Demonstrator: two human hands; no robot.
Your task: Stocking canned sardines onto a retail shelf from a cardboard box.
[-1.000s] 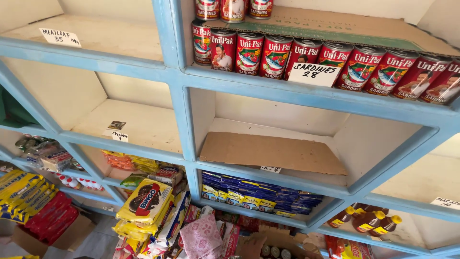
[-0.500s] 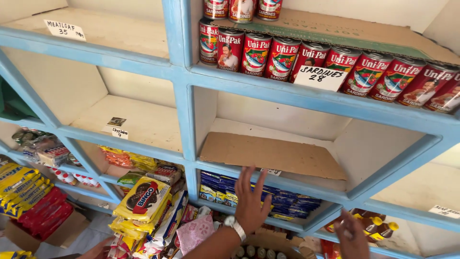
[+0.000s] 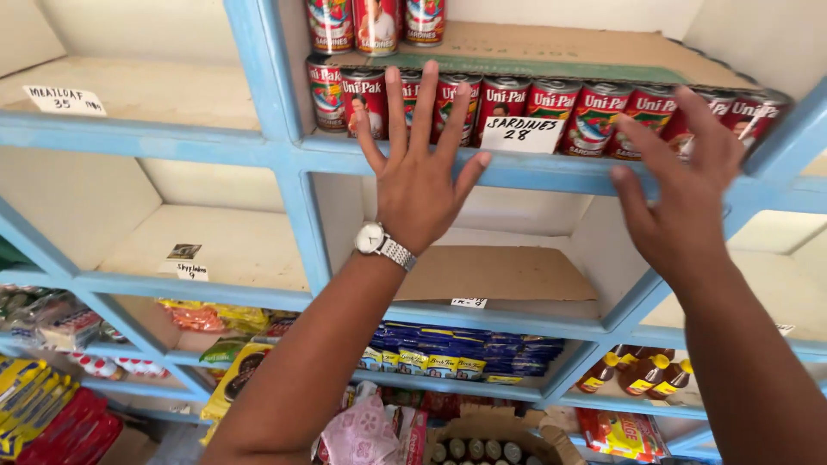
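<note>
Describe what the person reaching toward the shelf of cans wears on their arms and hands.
Both forearms are bare, with no sleeves in view. The left hand has a silver wristwatch at the wrist, with a round pale dial and a metal link band. The right hand wears nothing that shows: no watch, ring or glove. Neither hand is gloved.

Row of cans (image 3: pixel 551 108) along the front edge of the upper shelf (image 3: pixel 534 168), more cans (image 3: pixel 375 21) stacked on its left end. Left hand (image 3: pixel 419 176) before the row's left part, right hand (image 3: pixel 685 198) before its right. Cardboard sheet (image 3: pixel 500 274) in the compartment below; flat packets (image 3: pixel 465 349) one shelf lower.
</note>
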